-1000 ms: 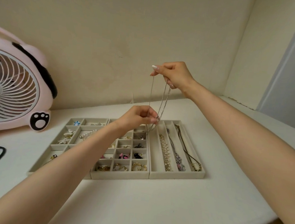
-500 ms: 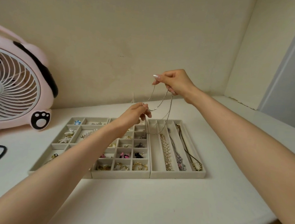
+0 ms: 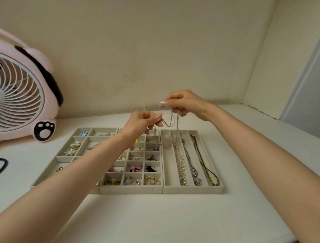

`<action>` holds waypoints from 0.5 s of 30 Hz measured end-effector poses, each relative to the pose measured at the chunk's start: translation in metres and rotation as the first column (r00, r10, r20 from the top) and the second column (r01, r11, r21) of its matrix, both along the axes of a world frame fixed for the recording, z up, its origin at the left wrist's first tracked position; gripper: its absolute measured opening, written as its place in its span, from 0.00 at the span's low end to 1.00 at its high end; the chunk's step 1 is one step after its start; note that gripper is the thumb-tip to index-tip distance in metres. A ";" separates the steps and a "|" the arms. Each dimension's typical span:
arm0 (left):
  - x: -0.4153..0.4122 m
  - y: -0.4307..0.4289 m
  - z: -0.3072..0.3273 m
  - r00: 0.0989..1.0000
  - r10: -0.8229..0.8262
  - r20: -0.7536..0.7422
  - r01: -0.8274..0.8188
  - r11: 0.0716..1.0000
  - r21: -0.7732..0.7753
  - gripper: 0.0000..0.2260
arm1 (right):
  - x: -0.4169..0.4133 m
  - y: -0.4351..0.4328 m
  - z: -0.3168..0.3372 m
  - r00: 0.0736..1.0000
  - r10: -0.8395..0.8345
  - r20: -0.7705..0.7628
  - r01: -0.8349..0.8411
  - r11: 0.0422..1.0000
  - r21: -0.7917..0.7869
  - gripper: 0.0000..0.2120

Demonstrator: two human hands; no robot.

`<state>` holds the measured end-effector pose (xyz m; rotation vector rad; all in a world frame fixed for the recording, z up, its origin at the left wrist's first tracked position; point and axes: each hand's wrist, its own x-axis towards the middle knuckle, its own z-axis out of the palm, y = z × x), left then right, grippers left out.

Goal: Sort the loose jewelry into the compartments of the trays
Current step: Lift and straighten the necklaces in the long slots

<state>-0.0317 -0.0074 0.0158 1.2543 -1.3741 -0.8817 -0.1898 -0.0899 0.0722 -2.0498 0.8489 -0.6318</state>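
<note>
Just above the frame's centre, the right hand (image 3: 185, 104) pinches a silver chain (image 3: 176, 130) between thumb and forefinger, and the left hand (image 3: 143, 122), slightly lower and to its left, pinches another part of the same chain. A short loop sags between the two pinches; longer strands hang from each hand and reach down to the far end of the long-slot tray (image 3: 192, 191), around its two leftmost slots. Of that tray's four slots, three hold necklaces, the pearl strand (image 3: 179, 163) among them, and the leftmost looks bare along most of its length. To the left, the grid tray (image 3: 130, 191) is largely filled with small pieces. No loose jewelry shows on the table (image 3: 166, 227), so this chain is probably among the last items.
</note>
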 end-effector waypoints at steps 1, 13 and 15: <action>0.000 0.000 0.001 0.999 0.019 -0.031 -0.018 1.000 0.009 0.09 | 0.000 0.001 -0.001 0.999 0.033 -0.021 -0.033 0.999 0.008 0.07; -0.001 -0.003 0.005 0.987 0.083 -0.138 -0.082 0.997 0.013 0.12 | 0.009 0.006 -0.013 0.991 0.066 -0.116 -0.073 0.996 -0.057 0.04; 0.000 -0.003 0.006 0.989 0.074 -0.129 -0.075 0.997 0.002 0.12 | 0.008 0.005 -0.014 0.993 0.057 -0.106 -0.063 0.997 -0.054 0.03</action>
